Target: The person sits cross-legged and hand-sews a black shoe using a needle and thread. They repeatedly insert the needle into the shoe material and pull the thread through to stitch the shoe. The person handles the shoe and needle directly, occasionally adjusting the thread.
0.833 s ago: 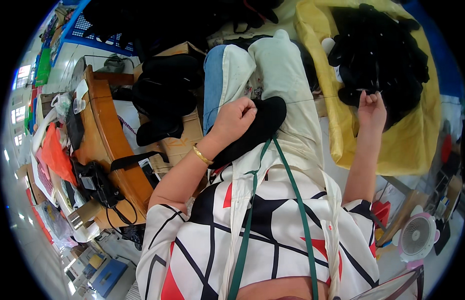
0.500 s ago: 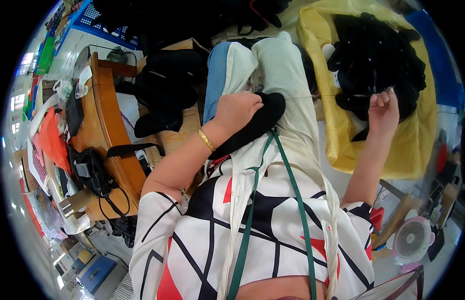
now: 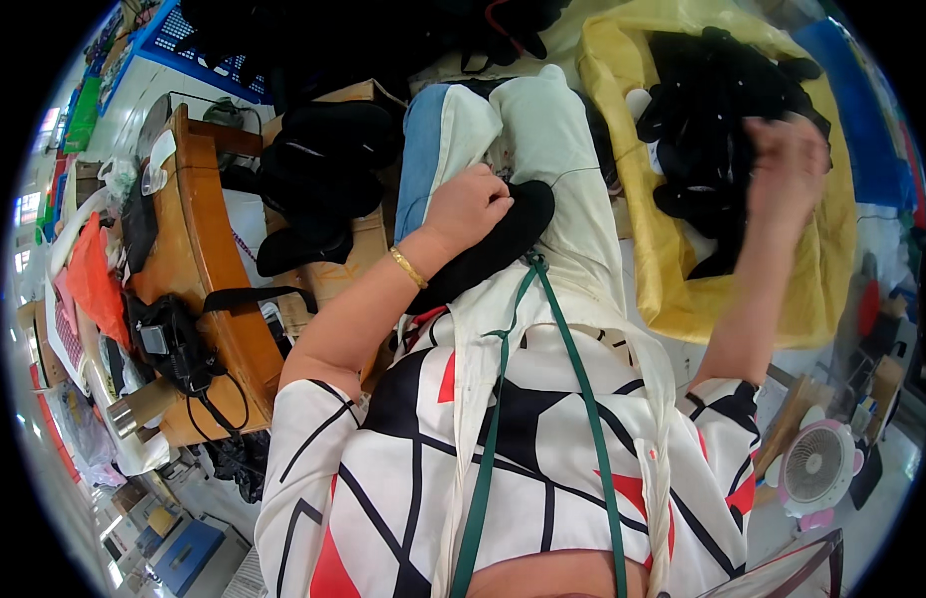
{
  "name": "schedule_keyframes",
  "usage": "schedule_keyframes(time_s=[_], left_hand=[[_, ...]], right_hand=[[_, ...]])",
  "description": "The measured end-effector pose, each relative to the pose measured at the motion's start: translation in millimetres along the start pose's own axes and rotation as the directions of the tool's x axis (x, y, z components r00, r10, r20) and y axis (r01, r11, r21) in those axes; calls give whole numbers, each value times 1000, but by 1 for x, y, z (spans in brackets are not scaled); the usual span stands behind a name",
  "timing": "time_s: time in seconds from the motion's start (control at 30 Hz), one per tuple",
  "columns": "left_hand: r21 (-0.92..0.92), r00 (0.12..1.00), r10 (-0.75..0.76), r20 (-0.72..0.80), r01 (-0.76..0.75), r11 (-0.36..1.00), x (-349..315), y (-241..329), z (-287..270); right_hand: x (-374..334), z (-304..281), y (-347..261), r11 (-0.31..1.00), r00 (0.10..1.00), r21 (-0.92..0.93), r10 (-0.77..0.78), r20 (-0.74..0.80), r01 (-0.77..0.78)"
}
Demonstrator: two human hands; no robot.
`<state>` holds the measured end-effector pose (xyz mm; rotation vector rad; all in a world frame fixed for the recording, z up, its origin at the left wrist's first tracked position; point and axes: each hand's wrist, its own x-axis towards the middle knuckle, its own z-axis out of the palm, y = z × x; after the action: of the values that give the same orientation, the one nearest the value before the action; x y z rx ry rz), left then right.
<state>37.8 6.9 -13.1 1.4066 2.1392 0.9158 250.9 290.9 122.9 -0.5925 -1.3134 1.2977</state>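
My left hand (image 3: pixel 470 207) is closed on the upper edge of a black, shoe-shaped soft piece (image 3: pixel 526 214) resting across my lap. Its fingers hide part of that edge. A fine thread (image 3: pixel 574 171) runs from beside the piece toward the right over the pale apron cloth and is lost from sight. Raised on the right, my right hand (image 3: pixel 788 164) is in front of the black pieces in the yellow bag. Motion smears its fingers, so what they hold, if anything, cannot be made out.
A yellow bag (image 3: pixel 637 289) holding a heap of black pieces (image 3: pixel 697 130) stands at the right. More black pieces (image 3: pixel 318 179) lie on cardboard at the left, beside a wooden table (image 3: pixel 199 259). A small white fan (image 3: pixel 819 466) stands at lower right; a blue crate (image 3: pixel 199 50) is far left.
My right hand, pinched with a fine glint at its fingertips before, has moved up and slightly right and is now blurred. My left hand still grips the black piece; the whole view has shifted slightly.
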Motion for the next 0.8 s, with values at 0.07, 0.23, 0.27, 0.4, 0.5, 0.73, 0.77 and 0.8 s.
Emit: schedule_keyframes(time_s=[0.07, 0.23, 0.27, 0.4, 0.5, 0.73, 0.77, 0.8], left_hand=[[-127, 996, -86, -28, 81, 989, -5, -12, 1], [-281, 989, -142, -33, 127, 951, -2, -25, 5], [-274, 990, -133, -34, 119, 954, -1, -28, 6], [-317, 982, -188, 3, 179, 931, -4, -30, 5], [-410, 968, -250, 26, 238, 881, -3, -41, 9], [-575, 930, -348, 118, 350, 739, 3, -41, 13], [-585, 924, -361, 130, 365, 724, 2, -42, 12], [-595, 917, -372, 142, 379, 708, 2, -42, 12]], right_hand=[[-39, 31, 25, 924, 916, -374, 216, 339, -80], [-110, 70, 74, 571, 405, -493, 285, 869, 656], [-121, 70, 90, 574, 319, -400, 241, 916, 715], [-140, 85, 86, 551, 237, -400, 346, 908, 732], [-140, 91, 52, 586, 487, -533, 252, 836, 611], [-174, 71, 67, 413, 164, -757, 816, 554, 506], [-174, 68, 70, 482, 159, -744, 781, 605, 462], [-172, 62, 72, 549, 158, -725, 742, 652, 416]])
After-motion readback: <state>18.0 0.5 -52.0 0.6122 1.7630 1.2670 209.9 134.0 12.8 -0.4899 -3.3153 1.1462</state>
